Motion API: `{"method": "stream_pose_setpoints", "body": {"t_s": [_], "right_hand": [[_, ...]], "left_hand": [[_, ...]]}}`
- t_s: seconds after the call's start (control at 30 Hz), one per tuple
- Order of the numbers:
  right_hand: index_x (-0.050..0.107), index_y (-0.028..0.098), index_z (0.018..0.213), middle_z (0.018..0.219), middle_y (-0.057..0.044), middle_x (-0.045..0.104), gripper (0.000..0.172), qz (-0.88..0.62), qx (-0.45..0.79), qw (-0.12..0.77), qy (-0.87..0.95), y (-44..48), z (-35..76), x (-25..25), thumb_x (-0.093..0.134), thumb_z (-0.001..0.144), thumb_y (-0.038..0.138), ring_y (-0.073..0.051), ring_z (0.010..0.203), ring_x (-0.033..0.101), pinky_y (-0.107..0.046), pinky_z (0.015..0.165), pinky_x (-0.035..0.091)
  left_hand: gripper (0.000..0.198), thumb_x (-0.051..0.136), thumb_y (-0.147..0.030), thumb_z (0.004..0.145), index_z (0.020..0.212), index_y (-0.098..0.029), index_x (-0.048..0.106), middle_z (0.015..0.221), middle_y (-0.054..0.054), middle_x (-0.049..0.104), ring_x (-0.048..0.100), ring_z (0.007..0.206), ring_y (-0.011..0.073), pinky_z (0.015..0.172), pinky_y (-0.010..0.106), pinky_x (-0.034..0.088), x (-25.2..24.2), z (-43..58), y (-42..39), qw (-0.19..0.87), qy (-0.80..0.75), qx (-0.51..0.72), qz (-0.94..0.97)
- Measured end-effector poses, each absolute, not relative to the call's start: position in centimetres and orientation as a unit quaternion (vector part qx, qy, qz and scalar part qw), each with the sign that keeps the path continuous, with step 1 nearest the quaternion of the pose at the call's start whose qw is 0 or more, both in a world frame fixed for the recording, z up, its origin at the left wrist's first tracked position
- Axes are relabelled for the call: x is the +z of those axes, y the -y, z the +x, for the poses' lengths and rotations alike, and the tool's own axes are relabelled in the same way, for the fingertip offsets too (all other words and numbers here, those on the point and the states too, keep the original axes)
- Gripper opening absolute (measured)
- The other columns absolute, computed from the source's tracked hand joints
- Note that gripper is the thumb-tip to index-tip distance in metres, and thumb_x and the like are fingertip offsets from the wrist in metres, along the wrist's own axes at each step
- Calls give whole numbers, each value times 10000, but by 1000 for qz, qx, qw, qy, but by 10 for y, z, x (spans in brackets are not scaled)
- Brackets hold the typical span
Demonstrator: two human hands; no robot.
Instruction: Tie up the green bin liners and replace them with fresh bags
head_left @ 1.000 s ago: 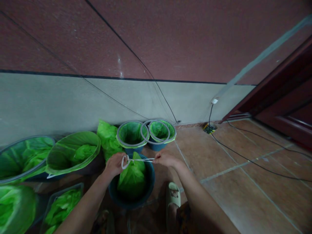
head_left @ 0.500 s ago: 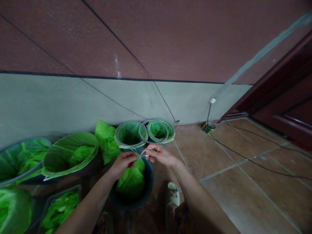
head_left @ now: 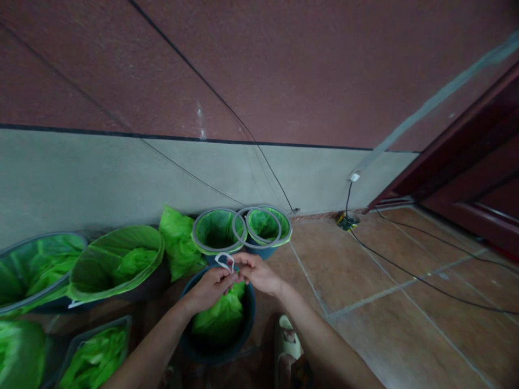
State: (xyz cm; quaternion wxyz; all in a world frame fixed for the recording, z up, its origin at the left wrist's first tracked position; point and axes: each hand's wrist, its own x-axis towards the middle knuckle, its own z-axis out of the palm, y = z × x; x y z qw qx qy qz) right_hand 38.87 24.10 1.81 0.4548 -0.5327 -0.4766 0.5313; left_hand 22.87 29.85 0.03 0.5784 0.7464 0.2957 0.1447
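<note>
My left hand (head_left: 214, 287) pinches a white drawstring (head_left: 224, 260), whose loop stands up above the fingers. Close against it, my right hand (head_left: 256, 272) has its fingers bent at the same string; its fingertips are partly hidden. Below both hands a green plastic bag (head_left: 221, 319), gathered at the top, sits in a dark blue bucket (head_left: 250, 329). Behind them stand two lined bins, a left one (head_left: 219, 229) and a right one (head_left: 265, 248); a loose grey ring (head_left: 279, 224) lies across their rims.
On the left are a large green-lined bin (head_left: 117, 265), another lined bin (head_left: 40, 265), a filled green bag (head_left: 178, 243) and a square bin (head_left: 95, 351). A black cable (head_left: 389, 256) crosses the tiles from a small container (head_left: 347, 220) near the wall. A slippered foot (head_left: 287, 346) stands below.
My hands have come closer together, and the string ends stretched between them now form a small upright loop. The view has tilted slightly upward.
</note>
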Motion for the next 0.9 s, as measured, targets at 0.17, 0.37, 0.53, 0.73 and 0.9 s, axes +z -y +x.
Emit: {"method": "stream_pose_setpoints", "body": {"t_s": [0.17,0.37,0.53,0.73,0.9], "right_hand": [[634,214,1005,780,17,607,266,-519,532,374,555,-238,389,0,520,769,166,-91,586,497,-212,542,387],[624,171,684,608,22,542,177,-625,409,381,545,-242,391,-8,566,799,292,-96,569,446,-219,547,337],[606,173,604,556,21,559,218,-622,438,323,563,-238,388,-5,590,776,306,-90,506,432,-220,503,290],[648,169,658,585,16,569,190,-615,436,338,563,-238,391,-7,584,767,310,-95,533,433,-228,528,305],[672,185,838,707,4,607,203,-600,404,450,524,-245,384,5,571,806,358,-102,586,466,-224,543,340]], "left_hand": [[394,510,-503,817,640,-162,596,532,-32,504,444,492,87,522,214,361,3,227,-303,609,-301,190,709],[302,651,-448,704,678,-147,643,581,13,608,541,518,120,517,239,408,1,226,-308,669,-400,240,578],[219,735,-333,601,670,-136,670,578,15,622,545,544,126,554,253,422,-5,225,-310,657,-405,283,569],[176,653,-313,723,688,-150,712,683,46,688,595,679,169,670,280,443,11,217,-312,524,-309,273,746],[226,562,-297,808,871,-142,715,793,57,690,605,716,157,678,259,456,14,218,-307,528,-266,304,747]]}}
